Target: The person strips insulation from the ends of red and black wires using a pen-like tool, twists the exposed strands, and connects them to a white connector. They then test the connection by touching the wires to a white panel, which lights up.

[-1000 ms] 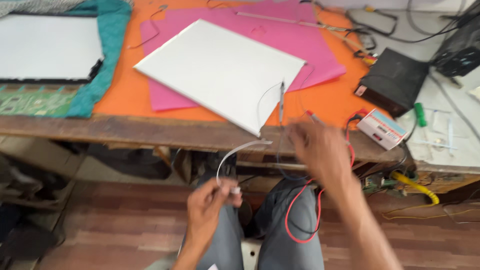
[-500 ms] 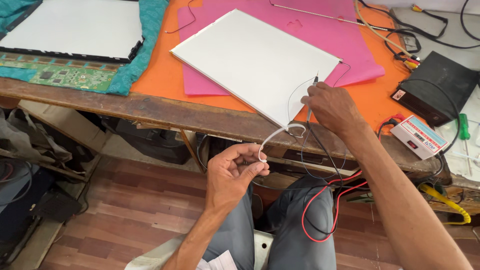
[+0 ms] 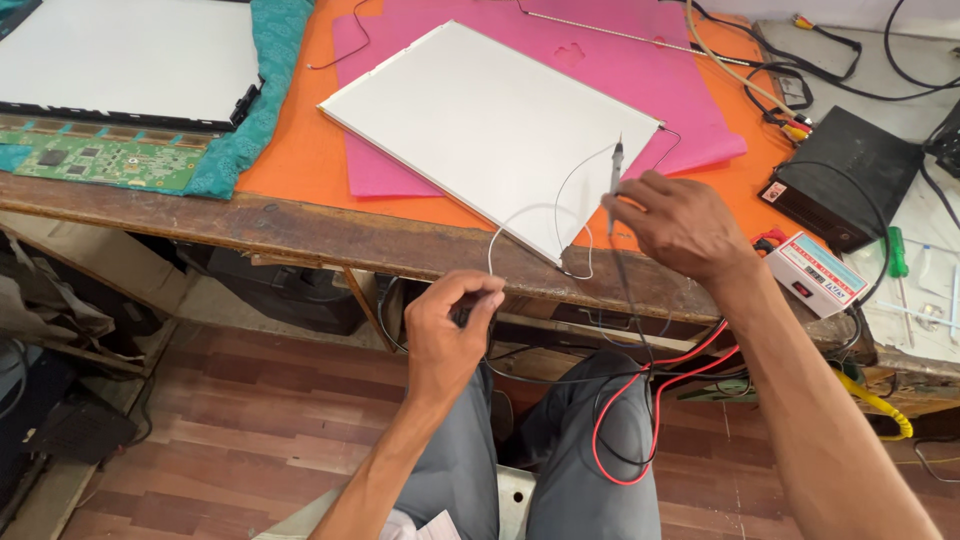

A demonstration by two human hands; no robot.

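My left hand (image 3: pixel 450 330) hangs below the table's front edge, fingers pinched on the end of a thin white wire (image 3: pixel 500 235). That wire arcs up to the near corner of a white flat panel (image 3: pixel 490 125), which lies on pink sheets (image 3: pixel 640 75) over an orange mat (image 3: pixel 290 150). My right hand (image 3: pixel 680 222) hovers at the table edge beside that corner and holds a slim grey test probe (image 3: pixel 616 165) pointing upward. Red and black leads (image 3: pixel 650 400) run from the probe down over my lap.
A small white tester box (image 3: pixel 825 275) and a black box (image 3: pixel 850 170) sit at the right with tangled cables. A green circuit board (image 3: pixel 100 160), another white panel (image 3: pixel 120 55) and a teal cloth (image 3: pixel 255 110) lie at left. A wooden table edge (image 3: pixel 330 240) fronts a wood floor.
Both hands have risen toward the table edge. The right hand now holds the probe upright by the panel's near corner, and the left hand stays pinched on the wire end.
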